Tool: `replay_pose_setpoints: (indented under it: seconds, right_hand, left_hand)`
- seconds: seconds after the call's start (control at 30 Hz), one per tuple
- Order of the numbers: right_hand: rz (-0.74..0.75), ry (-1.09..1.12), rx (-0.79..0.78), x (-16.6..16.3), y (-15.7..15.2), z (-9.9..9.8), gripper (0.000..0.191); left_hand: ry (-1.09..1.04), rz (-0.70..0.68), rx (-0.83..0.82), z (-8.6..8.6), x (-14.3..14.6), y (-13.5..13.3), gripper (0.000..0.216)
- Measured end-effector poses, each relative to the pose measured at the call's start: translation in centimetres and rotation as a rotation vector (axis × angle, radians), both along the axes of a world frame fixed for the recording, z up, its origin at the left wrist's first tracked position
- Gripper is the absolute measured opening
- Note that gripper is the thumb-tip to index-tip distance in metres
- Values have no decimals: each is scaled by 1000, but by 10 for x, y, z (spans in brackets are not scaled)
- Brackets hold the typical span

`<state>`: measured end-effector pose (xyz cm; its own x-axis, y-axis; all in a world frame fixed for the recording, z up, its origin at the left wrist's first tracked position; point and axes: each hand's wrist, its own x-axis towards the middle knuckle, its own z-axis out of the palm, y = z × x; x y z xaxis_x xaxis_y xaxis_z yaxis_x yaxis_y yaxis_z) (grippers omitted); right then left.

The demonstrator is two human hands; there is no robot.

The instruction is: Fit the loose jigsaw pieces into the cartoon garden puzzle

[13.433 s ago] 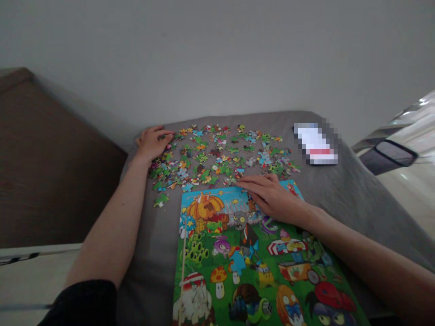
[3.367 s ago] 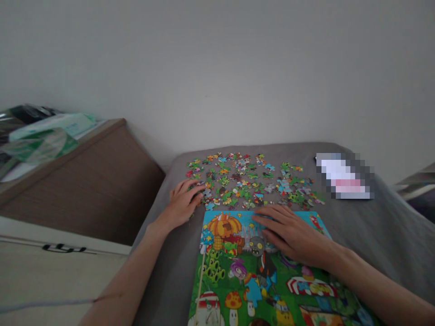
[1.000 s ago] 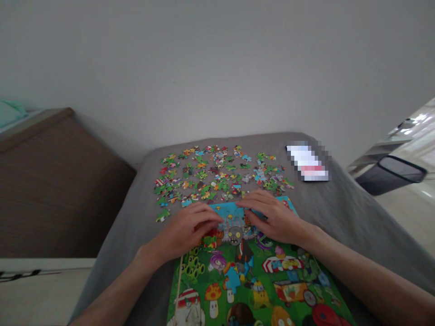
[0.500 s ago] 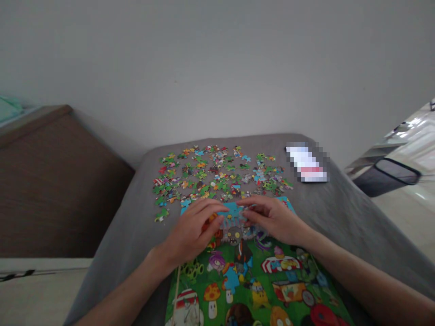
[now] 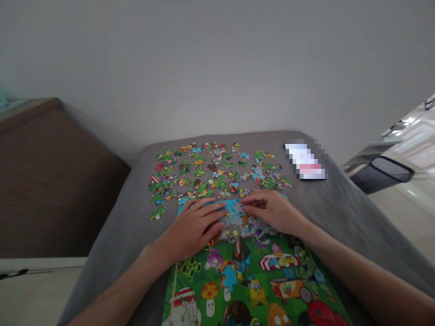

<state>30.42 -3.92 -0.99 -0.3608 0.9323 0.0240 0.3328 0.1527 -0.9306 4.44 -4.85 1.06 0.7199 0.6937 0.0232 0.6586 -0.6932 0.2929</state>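
Note:
A cartoon jigsaw board [image 5: 244, 280], mostly green with a blue strip along its far edge, lies in front of me. My left hand [image 5: 199, 226] rests on its upper left part, fingers stretched out and spread over the picture. At the board's far edge, my right hand [image 5: 270, 210] pinches a small greyish-blue puzzle piece [image 5: 239, 208] between thumb and fingers. The piece is low over the blue strip; whether it touches the board I cannot tell. Two or so joined blue pieces [image 5: 229, 277] lie loose on the middle of the picture.
Many loose puzzle pieces [image 5: 200, 172] are scattered on the grey cloth [image 5: 118, 217] beyond the board. A phone [image 5: 306, 163] with a blurred screen lies at the far right. A brown wooden panel [image 5: 61, 181] stands at left, and a wall [image 5: 217, 68] rises behind.
My left hand's fingers have spread and flattened on the board. My right hand has shifted slightly toward the far edge, its fingers closing together on the piece.

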Motion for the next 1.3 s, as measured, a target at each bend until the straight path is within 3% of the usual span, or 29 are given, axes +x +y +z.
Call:
replay_pose_setpoints:
  seconds: [0.17,0.37,0.67,0.9,1.13,1.3]
  right_hand:
    - [-14,-58,-5,-1,1,2,16]
    - [8,16,-43,1,-1,6,33]
    - [15,-136,-58,-1,-3,15,14]
    - [16,-386,207,-4,-4,11,15]
    - [237,-404,248,4,-9,19,26]
    - [301,-472,305,10,-9,19,18]
  left_hand:
    - [5,-8,15,0,0,0,37]
    - [7,-22,54,-2,0,-1,35]
    - [7,-54,156,-3,0,-2,34]
    - [5,-59,187,-4,0,-1,35]
    - [-24,-104,155,-3,-1,-2,34]
    - [-23,-103,148,-5,-1,-1,33]
